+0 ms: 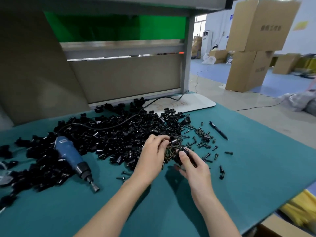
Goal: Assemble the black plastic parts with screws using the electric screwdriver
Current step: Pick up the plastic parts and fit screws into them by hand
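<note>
step in hand judged as screw pick-up: right hand (193, 165) grips a black plastic part (184, 151) beside the screw heap (171, 151), left hand (152, 156) curls into it, pinch unconfirmed; next needs the idle electric screwdriver (71, 158), lying well left on the mat.

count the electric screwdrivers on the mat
1: the blue electric screwdriver lies left on the green mat, against the black plastic parts pile, which might hide others.
</note>
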Available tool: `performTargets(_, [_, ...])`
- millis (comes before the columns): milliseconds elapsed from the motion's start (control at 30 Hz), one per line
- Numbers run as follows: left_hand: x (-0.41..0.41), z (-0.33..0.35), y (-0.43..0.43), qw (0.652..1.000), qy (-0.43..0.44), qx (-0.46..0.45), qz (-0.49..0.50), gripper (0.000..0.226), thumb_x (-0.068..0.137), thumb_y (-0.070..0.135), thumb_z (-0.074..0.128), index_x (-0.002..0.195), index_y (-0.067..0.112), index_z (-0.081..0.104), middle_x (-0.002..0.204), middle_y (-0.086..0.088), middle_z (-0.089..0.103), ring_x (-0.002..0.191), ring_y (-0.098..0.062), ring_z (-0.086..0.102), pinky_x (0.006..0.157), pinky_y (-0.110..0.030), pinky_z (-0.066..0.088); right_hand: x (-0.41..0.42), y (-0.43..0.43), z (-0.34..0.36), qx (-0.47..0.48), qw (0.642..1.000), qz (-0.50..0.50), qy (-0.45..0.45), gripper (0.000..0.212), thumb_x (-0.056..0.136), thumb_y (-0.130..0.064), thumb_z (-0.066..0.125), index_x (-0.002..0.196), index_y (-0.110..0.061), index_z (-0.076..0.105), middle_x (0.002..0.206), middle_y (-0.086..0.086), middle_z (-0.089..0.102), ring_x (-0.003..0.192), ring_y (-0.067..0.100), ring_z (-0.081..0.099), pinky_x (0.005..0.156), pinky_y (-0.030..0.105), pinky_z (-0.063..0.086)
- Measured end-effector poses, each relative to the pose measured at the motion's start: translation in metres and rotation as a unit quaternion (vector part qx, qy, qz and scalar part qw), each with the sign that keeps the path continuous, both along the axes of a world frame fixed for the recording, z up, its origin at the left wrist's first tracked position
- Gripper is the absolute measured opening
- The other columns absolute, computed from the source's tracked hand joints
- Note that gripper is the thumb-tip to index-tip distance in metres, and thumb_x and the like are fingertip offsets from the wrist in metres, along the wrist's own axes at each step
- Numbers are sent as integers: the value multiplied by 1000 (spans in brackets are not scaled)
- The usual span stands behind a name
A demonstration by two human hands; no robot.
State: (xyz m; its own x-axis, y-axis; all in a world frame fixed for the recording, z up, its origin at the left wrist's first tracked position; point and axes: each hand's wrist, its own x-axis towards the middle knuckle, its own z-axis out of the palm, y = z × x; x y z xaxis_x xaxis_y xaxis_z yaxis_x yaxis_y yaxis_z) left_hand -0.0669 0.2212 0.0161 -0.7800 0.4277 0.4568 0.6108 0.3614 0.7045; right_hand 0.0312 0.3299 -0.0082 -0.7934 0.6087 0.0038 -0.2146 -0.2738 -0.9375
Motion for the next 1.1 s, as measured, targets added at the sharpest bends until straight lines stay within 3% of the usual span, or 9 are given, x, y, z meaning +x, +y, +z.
performTargets(67, [15, -9, -22, 986, -120, 117, -6, 22, 105, 25, 51, 112, 35, 68, 101, 15, 68, 94, 6, 61, 83, -10, 45, 3, -6, 0, 28, 998, 64, 0, 35, 82, -42, 77, 115, -31, 75, 116, -7, 76, 107, 8, 73, 80, 26, 62])
performTargets(200, [32, -28, -57, 931, -267, 247, -30, 28, 102, 5, 53, 113, 25, 68, 97, 6, 77, 91, -6, 71, 75, -18, 53, 4, -17, 2, 103, 980, 172, -8, 24, 81, -41, 74, 104, -41, 79, 110, -9, 77, 107, 13, 73, 82, 27, 62])
performTargets(300, [34, -30, -66, 927, -270, 260, -25, 21, 101, 6, 55, 106, 20, 70, 94, 1, 78, 88, -10, 71, 75, -19, 54, 3, -17, -1, 127, 974, 189, -14, 23, 82, -39, 75, 105, -38, 80, 111, -7, 76, 109, 15, 73, 85, 30, 62])
performTargets(433, [36, -29, -67, 935, -256, 241, -34, 23, 99, 12, 61, 97, 30, 75, 90, 6, 76, 82, -6, 67, 77, -20, 53, 4, -17, -2, 160, 968, 194, -15, 28, 80, -44, 76, 107, -38, 79, 110, -6, 75, 107, 17, 74, 86, 29, 61])
performTargets(600, [39, -27, -69, 936, -262, 229, -48, 19, 98, 13, 63, 101, 27, 76, 89, 9, 76, 80, -1, 65, 78, -18, 52, 4, -15, -4, 207, 956, 207, -21, 29, 84, -45, 74, 112, -40, 76, 112, -4, 75, 108, 15, 73, 88, 29, 61])
performTargets(733, [41, -25, -68, 933, -270, 231, -60, 14, 97, 13, 65, 105, 21, 72, 84, 14, 75, 77, 3, 65, 74, -13, 50, 3, -14, -8, 266, 939, 216, -34, 34, 86, -53, 72, 118, -42, 72, 110, -5, 77, 105, 14, 73, 94, 40, 60])
performTargets(833, [40, -26, -68, 930, -280, 233, -41, 7, 96, 21, 67, 95, 16, 71, 73, 10, 71, 69, -1, 63, 68, -13, 49, 2, -14, -9, 316, 923, 216, -44, 43, 84, -68, 69, 120, -45, 69, 103, -7, 77, 96, 13, 74, 97, 48, 58])
performTargets(900, [40, -26, -67, 935, -278, 218, -39, 15, 96, 29, 66, 88, 16, 69, 70, 10, 69, 66, -2, 61, 66, -15, 49, 1, -13, -10, 328, 918, 217, -45, 39, 86, -64, 69, 120, -46, 69, 100, -7, 77, 94, 13, 74, 97, 49, 57])
performTargets(1100, [35, -30, -68, 940, -263, 209, -62, 11, 93, 17, 71, 98, 27, 70, 93, 14, 73, 90, -5, 66, 77, -24, 53, 2, -13, -9, 319, 920, 225, -40, 29, 88, -53, 69, 117, -48, 70, 108, -11, 77, 102, 10, 73, 99, 45, 57])
